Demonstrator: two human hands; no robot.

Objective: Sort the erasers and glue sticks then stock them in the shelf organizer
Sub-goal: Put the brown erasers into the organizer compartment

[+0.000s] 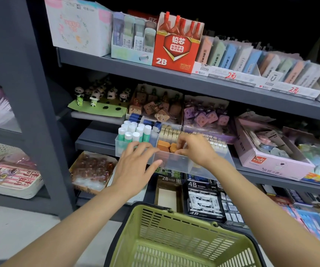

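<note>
- the orange erasers [166, 145] lie in the organizer's [174, 160] front middle compartment, near its front edge; my right hand [195, 149] is over them, fingertips curled down onto the right-hand one [173, 148], pinching it as far as i can judge.
- i'd seat that eraser flush beside its neighbour, pressing lightly so the row stays square and nothing tips into the gold pieces [171, 132] behind.
- my left hand [136, 164] lies spread and flat on the organizer's front wall at the left, holding nothing; i'd keep it there to steady the clear tray while the right works.
- the erasers lie flat, long axis roughly left to right along the front edge; which end is which, i cannot tell.
- the glue sticks [134, 132] stand upright in the back left compartment, white caps up, long axis vertical.
- the green basket [184, 237] sits below the shelf, nearest me, and shows no stock in the part i can see.
</note>
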